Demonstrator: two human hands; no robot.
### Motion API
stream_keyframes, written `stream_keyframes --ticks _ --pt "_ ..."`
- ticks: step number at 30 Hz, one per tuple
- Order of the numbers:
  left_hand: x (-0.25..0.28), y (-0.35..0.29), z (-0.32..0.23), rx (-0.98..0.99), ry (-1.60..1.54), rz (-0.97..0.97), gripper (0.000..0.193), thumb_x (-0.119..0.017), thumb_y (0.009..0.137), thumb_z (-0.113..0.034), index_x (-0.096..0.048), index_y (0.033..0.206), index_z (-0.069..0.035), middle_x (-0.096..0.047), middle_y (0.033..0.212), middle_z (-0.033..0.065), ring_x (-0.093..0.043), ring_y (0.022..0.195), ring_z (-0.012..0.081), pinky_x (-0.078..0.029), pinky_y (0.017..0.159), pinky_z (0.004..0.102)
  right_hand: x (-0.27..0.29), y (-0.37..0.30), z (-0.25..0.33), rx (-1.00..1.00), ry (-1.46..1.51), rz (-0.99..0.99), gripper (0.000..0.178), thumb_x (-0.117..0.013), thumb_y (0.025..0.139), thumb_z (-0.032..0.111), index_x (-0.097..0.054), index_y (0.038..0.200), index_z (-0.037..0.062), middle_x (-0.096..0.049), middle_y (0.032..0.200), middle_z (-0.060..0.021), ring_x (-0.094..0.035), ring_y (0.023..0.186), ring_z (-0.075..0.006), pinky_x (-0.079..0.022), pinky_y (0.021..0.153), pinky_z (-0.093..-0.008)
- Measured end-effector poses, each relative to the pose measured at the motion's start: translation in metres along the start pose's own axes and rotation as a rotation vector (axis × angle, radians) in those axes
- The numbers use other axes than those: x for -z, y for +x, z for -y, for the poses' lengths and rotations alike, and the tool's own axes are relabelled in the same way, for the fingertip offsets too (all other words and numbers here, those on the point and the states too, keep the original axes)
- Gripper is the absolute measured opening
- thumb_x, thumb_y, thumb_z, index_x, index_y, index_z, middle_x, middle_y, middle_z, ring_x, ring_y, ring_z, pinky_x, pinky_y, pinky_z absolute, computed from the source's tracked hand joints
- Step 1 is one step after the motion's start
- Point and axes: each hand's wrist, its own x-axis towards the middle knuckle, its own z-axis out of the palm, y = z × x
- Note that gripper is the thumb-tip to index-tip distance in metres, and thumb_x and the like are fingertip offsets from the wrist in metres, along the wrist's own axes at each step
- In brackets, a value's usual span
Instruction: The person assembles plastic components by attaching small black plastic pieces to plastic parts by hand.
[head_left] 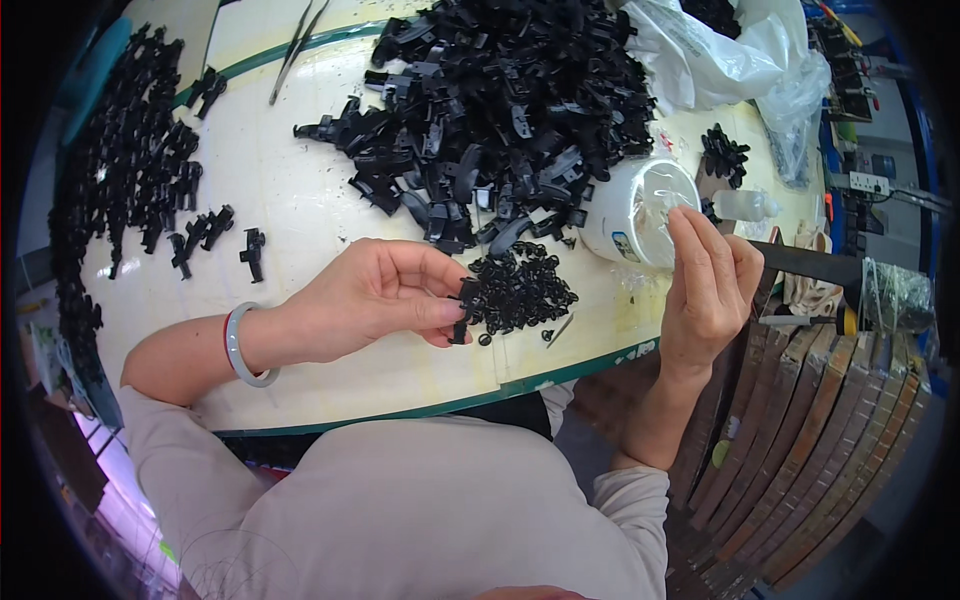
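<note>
My left hand (385, 300) is closed, its thumb and fingers pinching a small black plastic part (462, 315) upright over the table. Right beside that part lies a heap of small black ring-shaped pieces (520, 288). My right hand (712, 290) is raised at the mouth of a white tub (612, 215), its fingers bent and drawn together. Whatever those fingers may hold is too small or hidden to make out. Crumpled clear film shows inside the tub. Behind the rings rises a large pile of black plastic parts (520, 110).
Many black assemblies (140, 150) cover the table's left side. Tweezers (297, 50) lie at the back. A white plastic bag (700, 55) sits back right, near a small clear bottle (745, 205). A thin metal pin (562, 330) lies near the front edge. Stacked boards (800, 440) stand at right.
</note>
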Motion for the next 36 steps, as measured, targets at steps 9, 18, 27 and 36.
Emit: stream_keyframes --ticks 9,18,27,36 --pt "0.001 0.004 0.001 -0.049 -0.062 0.068 0.02 -0.059 0.086 -0.003 -0.056 0.106 0.001 -0.065 0.095 0.0095 -0.064 0.084 0.0156 -0.051 0.074 0.025 0.014 0.006 0.013 -0.031 0.093 0.025 0.033 -0.066 0.059 -0.009 -0.069 0.09 0.0007 -0.067 0.088 -0.0074 -0.051 0.073 -0.0225 -0.043 0.066 -0.0297" --pt "0.003 0.002 0.004 -0.077 -0.055 0.097 0.021 -0.058 0.088 -0.006 -0.055 0.108 0.001 -0.064 0.096 0.0087 -0.063 0.085 0.0145 -0.051 0.075 0.0249 -0.007 -0.001 0.093 -0.287 0.968 -0.006 0.027 -0.072 0.064 -0.006 -0.067 0.09 0.0005 -0.067 0.086 -0.0092 -0.055 0.073 -0.0206 -0.044 0.065 -0.0273" --pt "0.0 0.0 0.003 -0.089 -0.066 0.031 0.021 -0.059 0.087 -0.005 -0.056 0.106 0.003 -0.064 0.095 0.0092 -0.064 0.085 0.0144 -0.052 0.077 0.0251 -0.011 -0.005 0.103 -0.353 0.902 -0.009 0.025 -0.072 0.068 -0.005 -0.067 0.091 0.0018 -0.068 0.086 -0.0082 -0.055 0.073 -0.0204 -0.044 0.065 -0.0271" --pt "0.001 0.002 0.006 -0.118 -0.087 0.043 0.022 -0.06 0.087 -0.006 -0.056 0.106 0.004 -0.064 0.098 0.0105 -0.064 0.086 0.0161 -0.052 0.079 0.0263 -0.011 -0.003 0.105 -0.328 0.886 0.01 0.025 -0.072 0.068 -0.005 -0.067 0.092 0.002 -0.068 0.086 -0.0079 -0.055 0.072 -0.0199 -0.044 0.065 -0.0271"
